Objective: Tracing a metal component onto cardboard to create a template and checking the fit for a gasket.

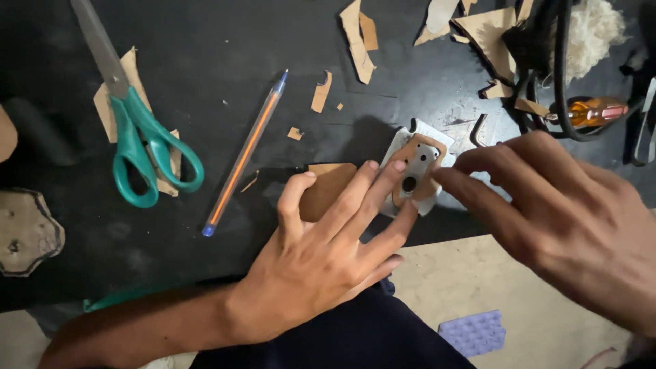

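Dark and scuffed, the bench (205,61) is littered with tan card scraps. At far left lies a flat, worn scalloped piece (27,232). Next come green-handled scissors (137,130), resting shut on a card offcut, then a clear pen (246,154) with an orange core and blue ends, lying slantwise. The left hand (321,253) is spread flat, fingers open, pressing a brown card piece (328,188) and the edge of a small grey metal plate (417,171) that carries a tan cut-out; it grips nothing. The plate lies on the bench between both hands. The right hand (560,219) hovers with fingers loosely extended, tips touching the plate's right edge, holding nothing. Behind it lie black cords (560,68), white fluff (598,27) and an amber-handled tool (594,111). A lilac dimpled pad (473,333) lies on pale board (519,287) below.
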